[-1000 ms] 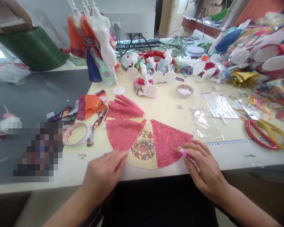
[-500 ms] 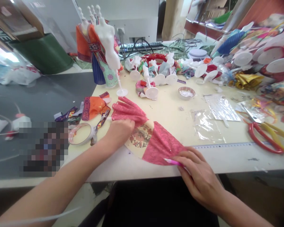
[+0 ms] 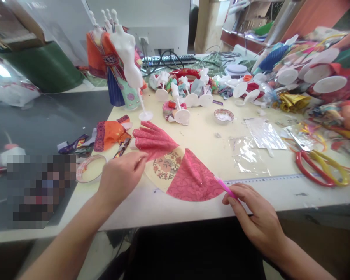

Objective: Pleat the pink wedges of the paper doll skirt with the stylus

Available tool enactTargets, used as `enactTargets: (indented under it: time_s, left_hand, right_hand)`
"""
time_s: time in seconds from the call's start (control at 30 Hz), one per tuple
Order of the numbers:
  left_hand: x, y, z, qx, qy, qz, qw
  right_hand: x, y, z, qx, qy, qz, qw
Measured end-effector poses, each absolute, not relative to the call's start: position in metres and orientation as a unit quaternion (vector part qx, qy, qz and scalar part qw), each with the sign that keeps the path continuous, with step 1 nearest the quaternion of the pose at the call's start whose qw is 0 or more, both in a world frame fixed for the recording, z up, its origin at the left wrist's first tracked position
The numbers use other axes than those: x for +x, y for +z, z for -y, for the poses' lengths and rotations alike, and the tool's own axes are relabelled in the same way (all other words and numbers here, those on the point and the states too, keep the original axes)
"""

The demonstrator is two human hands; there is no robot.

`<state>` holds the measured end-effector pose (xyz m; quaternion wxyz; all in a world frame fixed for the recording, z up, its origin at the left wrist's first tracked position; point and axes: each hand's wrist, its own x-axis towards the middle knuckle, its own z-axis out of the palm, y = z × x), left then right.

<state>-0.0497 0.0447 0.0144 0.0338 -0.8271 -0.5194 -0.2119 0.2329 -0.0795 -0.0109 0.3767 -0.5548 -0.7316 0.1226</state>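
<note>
A half-round doll skirt piece lies on the table, with a pleated pink section (image 3: 156, 136), a cream floral panel (image 3: 164, 168) and a smoother pink panel (image 3: 194, 177). My left hand (image 3: 121, 175) is at the skirt's left edge, fingers curled and thumb pressed to forefinger; whatever might be between them is hidden. In my right hand (image 3: 255, 210) is a slim pink pen-like tool (image 3: 226, 188), pinched between thumb and fingers. Its pale tip is at the right edge of the pink panel.
Left of the skirt are a tape roll (image 3: 91, 168) and orange cloth (image 3: 111, 135). A bare white mannequin (image 3: 128, 58) stands behind, near dressed ones. Rightward are a small bowl (image 3: 224, 116), clear plastic bags (image 3: 247, 155), scissors (image 3: 315, 167) and a ruler (image 3: 256, 180) along the front.
My left hand has drawn back leftward off the pleated section. My right hand has moved away from the pink panel, with the pink tool now tilted more steeply. The view has shifted slightly.
</note>
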Motion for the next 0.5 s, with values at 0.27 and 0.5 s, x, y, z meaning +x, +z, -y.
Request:
enactTargets:
  time_s: [0.27, 0.5]
  left_hand:
    - [-0.006, -0.015, 0.025, -0.924, -0.190, 0.330, -0.017]
    - [0.000, -0.024, 0.031, -0.930, -0.160, 0.331, 0.017]
  right_hand:
    - [0.211, -0.012, 0.063, -0.528, 0.151, 0.752, 0.364]
    - [0.222, -0.018, 0.053, -0.565, 0.107, 0.743, 0.341]
